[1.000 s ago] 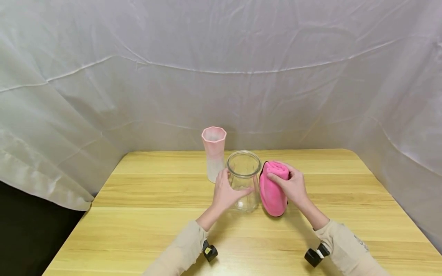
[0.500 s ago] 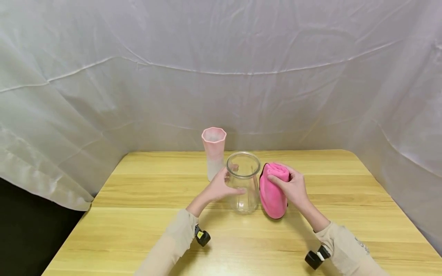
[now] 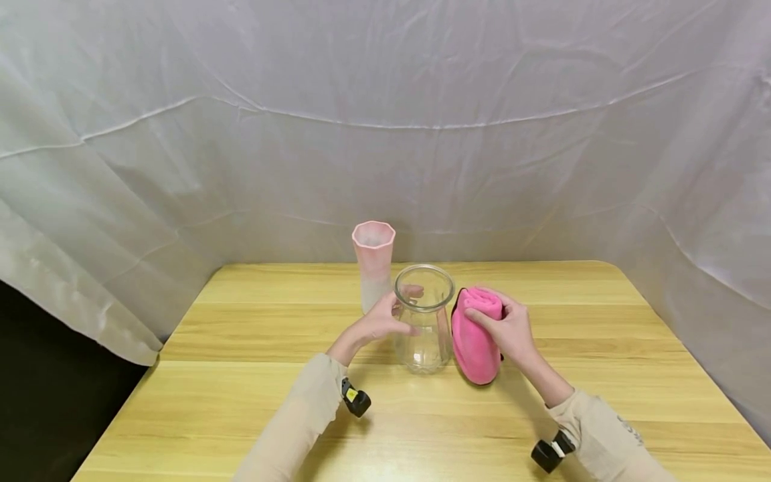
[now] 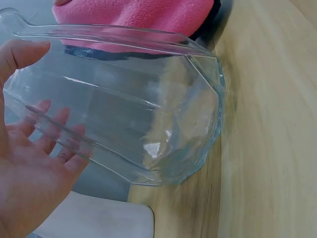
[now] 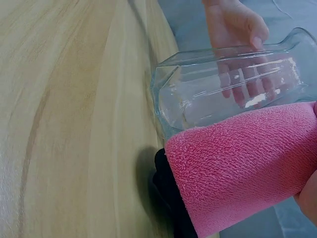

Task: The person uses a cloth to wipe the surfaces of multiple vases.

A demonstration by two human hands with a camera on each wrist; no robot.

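A clear ribbed glass jar (image 3: 423,335) stands upright mid-table. My left hand (image 3: 388,321) grips it just below the rim, thumb in front and fingers showing through the glass. In the left wrist view the jar (image 4: 133,109) fills the frame and my left hand (image 4: 34,163) lies against its side. A rolled pink cloth (image 3: 476,341) stands on end right of the jar. My right hand (image 3: 504,328) holds the cloth with fingers curled over its top. The right wrist view shows the cloth (image 5: 237,168) against the jar (image 5: 223,94), with the left hand (image 5: 233,22) beyond.
A tall pink-to-frosted vase (image 3: 373,264) stands just behind and left of the jar. The wooden table (image 3: 241,402) is ringed by a white draped sheet (image 3: 385,134). Its left edge drops off into a dark gap (image 3: 54,402).
My left hand has slid from the jar's belly up to just below its rim, and its forearm has swung left. The right hand and cloth have hardly moved.
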